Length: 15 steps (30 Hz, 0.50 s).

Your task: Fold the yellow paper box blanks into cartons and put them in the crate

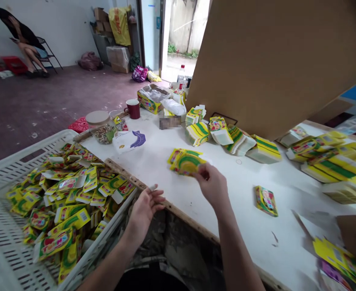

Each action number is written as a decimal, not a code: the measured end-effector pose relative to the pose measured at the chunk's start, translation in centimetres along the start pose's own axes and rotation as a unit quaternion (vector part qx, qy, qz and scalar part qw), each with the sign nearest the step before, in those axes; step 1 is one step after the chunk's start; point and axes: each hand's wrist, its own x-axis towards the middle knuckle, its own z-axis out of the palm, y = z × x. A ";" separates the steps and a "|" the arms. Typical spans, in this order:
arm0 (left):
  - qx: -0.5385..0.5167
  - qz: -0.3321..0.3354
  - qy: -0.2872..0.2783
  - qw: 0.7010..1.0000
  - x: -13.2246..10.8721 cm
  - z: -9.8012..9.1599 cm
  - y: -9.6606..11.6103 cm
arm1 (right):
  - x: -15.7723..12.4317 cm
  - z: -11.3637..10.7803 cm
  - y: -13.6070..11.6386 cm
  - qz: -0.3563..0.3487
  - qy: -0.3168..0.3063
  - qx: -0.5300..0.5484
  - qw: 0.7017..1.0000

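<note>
My right hand (212,184) is over the white table (153,169), thumb and fingers pinched at the right edge of several yellow-green flat cartons (184,161). How many of them it grips I cannot tell. My left hand (146,208) is at the table's wooden front edge, fingers apart and holding nothing, with a white wrap on one fingertip. Left of it stands a white plastic basket (2,202) heaped with small yellow-green crayon-style boxes (71,216). One filled-looking small box (265,201) lies on the table, right of my right hand.
Stacks of flat cartons (263,149) line the table's back and right side. A large cardboard sheet (275,60) rises behind. A maroon mug (133,109), a snack tub (103,133) and an open box (153,97) stand farther back. A person (23,40) sits at far left.
</note>
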 end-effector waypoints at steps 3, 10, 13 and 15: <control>0.034 0.047 -0.056 0.997 0.0 1.3 -0.9 | -3.8 0.8 -2.4 -0.027 -0.142 0.098 0.985; 0.225 0.191 -0.092 0.951 -0.7 0.0 -1.4 | -6.9 0.4 -4.0 0.056 -0.255 0.406 0.876; 0.224 0.200 -0.108 0.948 -0.9 0.3 -0.9 | -6.7 0.1 -4.0 0.045 -0.297 0.415 0.859; 0.137 0.178 -0.109 0.968 -0.8 1.5 -0.4 | -7.1 0.6 -4.4 0.040 -0.294 0.372 0.879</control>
